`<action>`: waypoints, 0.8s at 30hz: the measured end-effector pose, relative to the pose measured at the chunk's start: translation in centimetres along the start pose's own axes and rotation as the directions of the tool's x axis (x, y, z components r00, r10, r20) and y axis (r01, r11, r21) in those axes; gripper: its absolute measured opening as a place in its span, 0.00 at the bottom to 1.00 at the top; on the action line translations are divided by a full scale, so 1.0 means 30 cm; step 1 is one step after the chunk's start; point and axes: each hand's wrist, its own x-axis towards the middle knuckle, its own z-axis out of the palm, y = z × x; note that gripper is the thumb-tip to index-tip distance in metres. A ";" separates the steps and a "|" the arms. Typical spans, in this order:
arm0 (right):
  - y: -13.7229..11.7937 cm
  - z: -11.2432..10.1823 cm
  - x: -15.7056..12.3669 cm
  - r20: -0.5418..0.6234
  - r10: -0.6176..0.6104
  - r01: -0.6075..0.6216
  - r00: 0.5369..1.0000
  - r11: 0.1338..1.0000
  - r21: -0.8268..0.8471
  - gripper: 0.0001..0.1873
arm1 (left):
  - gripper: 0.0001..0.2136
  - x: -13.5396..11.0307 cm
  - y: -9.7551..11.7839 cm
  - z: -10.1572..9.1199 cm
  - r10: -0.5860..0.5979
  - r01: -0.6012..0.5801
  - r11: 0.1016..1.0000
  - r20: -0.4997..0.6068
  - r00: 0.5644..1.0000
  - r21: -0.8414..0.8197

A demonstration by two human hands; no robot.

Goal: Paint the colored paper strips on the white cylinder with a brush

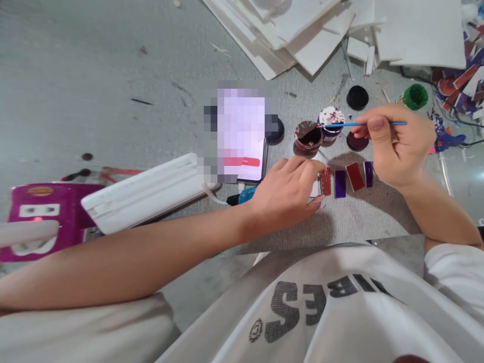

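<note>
The R hand (401, 143) is closed: thumb & fingers pinch the thin blue brush (348, 124), which lies nearly level in the grip. Its tip points to the person's left & is by the rim of the brown jar (307, 147), beside the white-and-purple jar (333, 116); if the tip touches a rim, I cannot tell. The L hand (289, 190) is lowered near the bench (170, 75), fingers curved, thumb & index finger moderately apart. They are at the two ends of the speckled red piece (325, 182), w/ a white piece (314, 188) partly seen btwn them; whether the L hand grips either one firmly, I cannot tell.

To the right of the speckled red piece, in one uneven row on the bench, are a purple piece (340, 184), a plain red piece (355, 177) (slightly turned) & a narrow purple piece (368, 174), near the R hand. Behind the R hand are a black lid (357, 97) & the green jar (416, 97). To the left of the jars is a phone (251, 169), mostly blurred, then a long white device (143, 191). White sheets (317, 53) overlap at the far side, w/ coloured scraps (469, 83) to their right.
</note>
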 end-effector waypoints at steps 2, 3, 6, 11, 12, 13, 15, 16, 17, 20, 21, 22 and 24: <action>0.000 -0.003 0.001 -0.019 -0.042 0.042 0.999 0.999 0.003 0.19 | 0.23 0.000 0.000 0.001 -0.003 0.003 1.000 0.003 1.000 -0.005; 0.001 -0.004 0.001 -0.024 -0.049 0.049 0.998 0.999 0.010 0.18 | 0.23 0.000 0.000 0.001 -0.003 0.003 1.000 0.003 1.000 -0.005; -0.007 -0.013 0.003 -0.026 -0.032 0.033 0.999 0.999 0.032 0.17 | 0.23 0.000 0.000 0.000 0.002 -0.002 1.000 -0.004 1.000 0.003; -0.073 -0.036 0.016 -0.053 -0.040 0.038 0.998 0.999 -0.038 0.16 | 0.21 0.000 -0.002 0.001 0.003 -0.003 1.000 -0.007 1.000 0.008; -0.086 -0.040 0.019 -0.064 -0.043 0.040 0.997 0.998 -0.050 0.15 | 0.22 0.001 -0.002 0.001 0.006 -0.006 1.000 -0.006 1.000 0.011; -0.096 -0.041 0.020 -0.072 -0.047 0.043 0.996 0.997 -0.059 0.15 | 0.22 0.001 -0.002 0.001 0.009 -0.009 1.000 -0.006 1.000 0.014; -0.099 -0.039 0.019 -0.087 -0.054 0.048 0.995 0.996 -0.073 0.15 | 0.22 0.001 -0.001 0.000 0.011 -0.011 1.000 -0.008 1.000 0.018; -0.092 -0.035 0.015 -0.084 -0.051 0.045 0.995 0.996 -0.075 0.16 | 0.22 0.002 -0.001 -0.001 0.011 -0.011 1.000 -0.006 1.000 0.019; -0.081 -0.030 0.011 -0.071 -0.039 0.034 0.997 0.997 -0.070 0.18 | 0.22 0.002 0.000 -0.002 0.011 -0.011 1.000 -0.003 1.000 0.019; -0.034 -0.007 -0.006 -0.018 0.018 -0.018 1.000 1.000 -0.023 0.22 | 0.22 0.002 0.002 -0.007 0.005 -0.006 1.000 0.012 1.000 0.015; -0.021 0.000 -0.010 -0.016 0.011 -0.011 1.000 1.000 -0.020 0.22 | 0.22 0.002 0.002 -0.008 0.002 -0.002 1.000 0.016 1.000 0.013; -0.011 0.007 -0.012 -0.022 -0.018 0.017 1.000 0.999 -0.029 0.21 | 0.22 0.002 0.002 -0.008 -0.002 0.001 1.000 0.019 1.000 0.011; -0.001 0.016 -0.013 -0.037 -0.120 0.117 0.992 0.991 -0.066 0.17 | 0.22 0.002 0.002 -0.008 -0.006 0.006 1.000 0.022 1.000 0.008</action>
